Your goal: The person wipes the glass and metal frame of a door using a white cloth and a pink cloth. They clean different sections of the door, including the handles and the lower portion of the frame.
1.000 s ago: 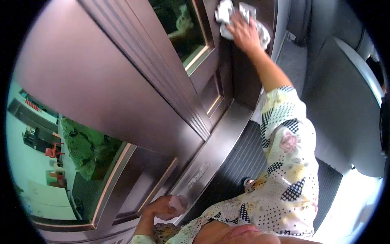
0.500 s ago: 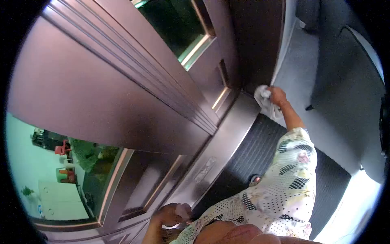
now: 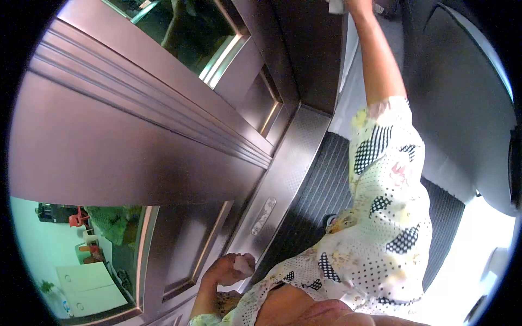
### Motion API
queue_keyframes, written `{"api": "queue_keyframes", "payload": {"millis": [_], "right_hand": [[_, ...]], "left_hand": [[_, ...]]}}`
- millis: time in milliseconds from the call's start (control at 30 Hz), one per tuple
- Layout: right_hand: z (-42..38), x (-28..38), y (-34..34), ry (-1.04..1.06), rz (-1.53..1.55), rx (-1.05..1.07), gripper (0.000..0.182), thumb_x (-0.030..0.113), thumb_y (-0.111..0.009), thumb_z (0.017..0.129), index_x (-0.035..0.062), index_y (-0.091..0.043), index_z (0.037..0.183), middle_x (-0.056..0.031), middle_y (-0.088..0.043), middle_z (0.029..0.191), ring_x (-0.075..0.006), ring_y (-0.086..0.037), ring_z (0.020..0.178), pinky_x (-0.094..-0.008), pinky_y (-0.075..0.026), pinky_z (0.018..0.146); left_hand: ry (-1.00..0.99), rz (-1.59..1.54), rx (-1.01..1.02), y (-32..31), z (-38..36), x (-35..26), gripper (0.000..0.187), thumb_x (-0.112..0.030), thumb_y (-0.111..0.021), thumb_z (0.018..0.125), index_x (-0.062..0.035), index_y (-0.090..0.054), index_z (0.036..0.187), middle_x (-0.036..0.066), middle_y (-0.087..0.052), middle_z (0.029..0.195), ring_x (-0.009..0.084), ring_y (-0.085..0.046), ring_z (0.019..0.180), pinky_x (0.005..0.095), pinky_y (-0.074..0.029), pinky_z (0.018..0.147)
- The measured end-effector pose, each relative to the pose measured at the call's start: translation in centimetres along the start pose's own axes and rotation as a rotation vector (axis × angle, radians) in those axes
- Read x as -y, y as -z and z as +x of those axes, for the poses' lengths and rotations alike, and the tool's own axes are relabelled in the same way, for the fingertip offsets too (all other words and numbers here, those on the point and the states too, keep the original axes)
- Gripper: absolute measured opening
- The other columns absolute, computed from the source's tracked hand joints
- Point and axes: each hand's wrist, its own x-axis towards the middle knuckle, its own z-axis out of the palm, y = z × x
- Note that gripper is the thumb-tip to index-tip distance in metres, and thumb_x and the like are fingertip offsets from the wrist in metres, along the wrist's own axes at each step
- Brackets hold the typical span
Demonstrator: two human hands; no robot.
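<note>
A: Cloth (image 3: 336, 5) position? Top edge of frame, pressed to the dark door frame (image 3: 315, 60), mostly cropped.

B: Right hand (image 3: 356, 4)?

A: On the cloth, arm stretched full up. Grip itself cut off by the frame edge, can't tell how closed.

B: Left hand (image 3: 225, 270)?

A: Low, beside the metal threshold (image 3: 283, 179), fingers curled around a small pale wad (image 3: 242, 264).
</note>
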Motion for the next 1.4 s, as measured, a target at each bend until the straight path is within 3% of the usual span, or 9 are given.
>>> {"api": "queue_keyframes", "payload": {"millis": [100,233,600,733,1100,1167,1233,1367,1400], "right_hand": [[-7.8,-3.6,0.8,-0.147,0.18,0.008,0.066,0.03,-0.074,0.081,0.0071,-0.046,0.136,-0.0153,-0.06,0.122,-0.0357,-0.058,0.11,-0.0408,-0.043,0.097],[-22.9,-12.3,3.8,-0.428,-0.127,0.129,0.098,0.045,-0.086,0.064,-0.0032,-0.039,0.135,-0.0232,-0.055,0.125,-0.0368,-0.055,0.115,-0.0426,-0.042,0.099],[-45.2,-21.5,9.0,-1.226,-0.673,0.657,0.116,0.055,-0.078,0.064,-0.0051,-0.022,0.145,-0.0253,-0.048,0.137,-0.039,-0.048,0.126,-0.0403,-0.04,0.104],[-50.3,-26.1,6.4,-1.299,-0.432,0.409,0.089,0.037,-0.076,0.072,-0.0069,-0.036,0.138,-0.0226,-0.053,0.132,-0.0327,-0.053,0.12,-0.0358,-0.044,0.099],[-43.7,-7.5,-2.5,-0.096,-0.186,1.66,0.086,0.022,-0.077,0.071,-0.0086,-0.032,0.137,-0.0298,-0.063,0.101,-0.042,-0.063,0.097,-0.0444,-0.051,0.083],[-46.1,-8.8,-1.6,-0.394,0.007,1.494,0.091,0.023,-0.077,0.073,-0.0045,-0.025,0.143,-0.0297,-0.061,0.113,-0.0355,-0.062,0.105,-0.0394,-0.049,0.089],[-40.1,-4.3,-1.0,-0.573,-0.113,1.766,0.081,0.017,-0.074,0.075,-0.0063,-0.03,0.139,-0.024,-0.057,0.124,-0.0297,-0.059,0.109,-0.0357,-0.047,0.092],[-40.6,-1.0,1.0,-1.318,1.048,1.822,0.061,0.006,-0.071,0.077,-0.0013,-0.046,0.133,-0.0148,-0.064,0.114,-0.0183,-0.063,0.095,-0.0309,-0.052,0.082],[-39.1,3.7,1.6,-1.11,0.986,1.986,0.059,0.005,-0.071,0.077,-0.0001,-0.048,0.132,-0.0135,-0.064,0.114,-0.0187,-0.062,0.098,-0.032,-0.052,0.084]], "left_hand": [[0.029,-0.038,0.044,-0.6,0.8,0.6,0.056,-0.031,-0.078,0.065,-0.0018,-0.061,0.11,0.018,-0.066,0.103,0.0324,-0.063,0.096,0.0376,-0.049,0.084],[0.011,-0.008,0.026,-1.5,1.3,1.2,0.066,-0.037,-0.079,0.062,0.0002,-0.059,0.113,0.02,-0.065,0.106,0.0351,-0.062,0.099,0.0387,-0.049,0.085],[0.095,0.085,-0.026,-2.7,-0.8,-1.8,0.068,-0.037,-0.075,0.065,-0.0016,-0.057,0.119,0.022,-0.061,0.114,0.0374,-0.059,0.107,0.0413,-0.048,0.088],[-0.007,0.119,0.0,-4.0,0.0,1.4,0.062,-0.033,-0.074,0.068,-0.0027,-0.058,0.119,0.021,-0.061,0.115,0.0372,-0.059,0.107,0.0417,-0.048,0.09],[-0.262,-0.011,-0.255,-1.8,-0.3,-1.8,0.03,-0.022,-0.071,0.072,-0.0091,-0.064,0.098,0.018,-0.066,0.093,0.0374,-0.064,0.086,0.0475,-0.05,0.073],[-0.308,-0.037,-0.221,-2.0,0.2,-2.0,0.029,-0.023,-0.07,0.071,-0.0096,-0.063,0.097,0.017,-0.066,0.092,0.0372,-0.064,0.085,0.0474,-0.05,0.073],[-0.299,-0.054,-0.156,-0.8,-0.7,-3.2,0.028,-0.024,-0.069,0.072,-0.0102,-0.063,0.095,0.016,-0.067,0.09,0.0371,-0.064,0.084,0.0472,-0.05,0.073],[-0.435,-0.066,-0.244,-1.1,-0.9,-1.3,0.018,-0.026,-0.058,0.076,-0.0092,-0.063,0.078,0.014,-0.065,0.073,0.0306,-0.063,0.067,0.0432,-0.048,0.063],[-0.463,-0.072,-0.271,-1.0,-0.4,-0.6,0.014,-0.023,-0.059,0.074,-0.0097,-0.063,0.077,0.013,-0.065,0.071,0.0293,-0.063,0.066,0.0425,-0.048,0.062]]}}
